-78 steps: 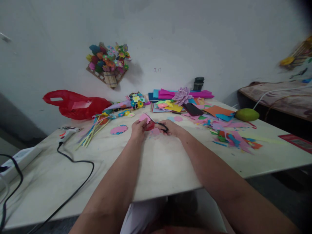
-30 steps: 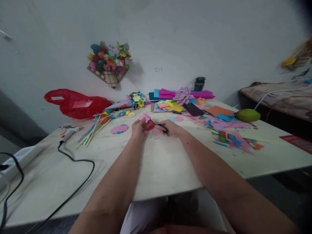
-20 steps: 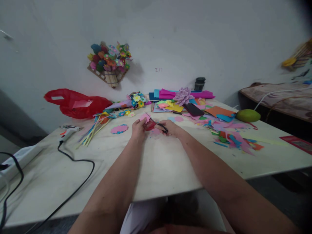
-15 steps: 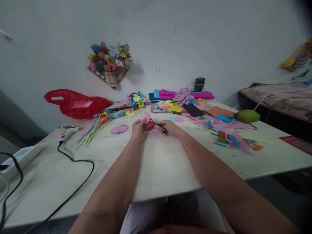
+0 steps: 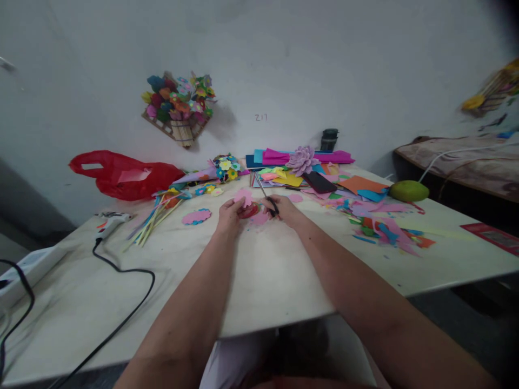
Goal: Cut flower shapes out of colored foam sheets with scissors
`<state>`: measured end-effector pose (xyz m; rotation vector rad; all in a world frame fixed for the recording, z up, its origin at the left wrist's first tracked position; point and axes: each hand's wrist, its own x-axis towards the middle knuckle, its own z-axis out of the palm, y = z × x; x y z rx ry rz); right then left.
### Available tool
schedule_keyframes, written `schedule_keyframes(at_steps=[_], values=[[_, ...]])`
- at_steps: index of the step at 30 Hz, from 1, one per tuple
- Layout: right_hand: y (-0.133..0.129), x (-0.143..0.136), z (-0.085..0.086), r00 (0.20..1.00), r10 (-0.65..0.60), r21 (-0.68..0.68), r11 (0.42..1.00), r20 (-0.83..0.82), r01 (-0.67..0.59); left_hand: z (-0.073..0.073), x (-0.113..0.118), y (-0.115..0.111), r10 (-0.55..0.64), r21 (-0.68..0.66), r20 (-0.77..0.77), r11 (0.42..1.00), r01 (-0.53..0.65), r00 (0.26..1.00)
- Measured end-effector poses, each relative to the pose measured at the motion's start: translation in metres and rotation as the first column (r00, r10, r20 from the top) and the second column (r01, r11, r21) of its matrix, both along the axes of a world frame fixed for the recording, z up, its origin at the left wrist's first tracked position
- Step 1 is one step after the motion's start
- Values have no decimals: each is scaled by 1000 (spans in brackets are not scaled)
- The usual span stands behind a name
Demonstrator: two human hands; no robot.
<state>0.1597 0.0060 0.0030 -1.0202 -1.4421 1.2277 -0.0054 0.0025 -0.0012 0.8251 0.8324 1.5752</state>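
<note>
A scalloped pink paper piece point(image 5: 243, 197) is pinched in my left hand point(image 5: 230, 215), held just above the table. My right hand point(image 5: 285, 209) grips black-handled scissors point(image 5: 273, 204), whose blades point up and to the left, apart from the paper. Between the hands lies a red roll of tape point(image 5: 250, 210), partly behind my left fingers. Another pink piece point(image 5: 259, 218) rests on the table below it. To the left lies a pink disc with a blue scalloped edge point(image 5: 197, 216).
A glue gun point(image 5: 113, 224) with its black cord lies left, near a white power strip point(image 5: 30, 267). A red plastic bag point(image 5: 125, 175) stands behind. Coloured scraps point(image 5: 389, 229), a black phone point(image 5: 319, 182) and a green mango-like fruit point(image 5: 409, 190) lie to the right.
The scissors have come away from the pink paper and now point more upward. My left hand has turned the paper, so more of its scalloped outline shows. The view has shifted slightly.
</note>
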Motion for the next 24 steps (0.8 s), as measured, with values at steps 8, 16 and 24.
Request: schedule_keyframes(at_steps=[8,16,24], values=[[4,2,2,979,-78,-62,996,-188,67,-3,-2,0,-157,-41,-183,988,152,971],[-2,-1,9,986,-71,-42,997,-153,66,-4,1,-4,-242,-43,-316,970,241,917],[-4,-3,10,987,-101,-52,994,-125,95,-6,2,-3,-213,-37,-235,977,210,948]])
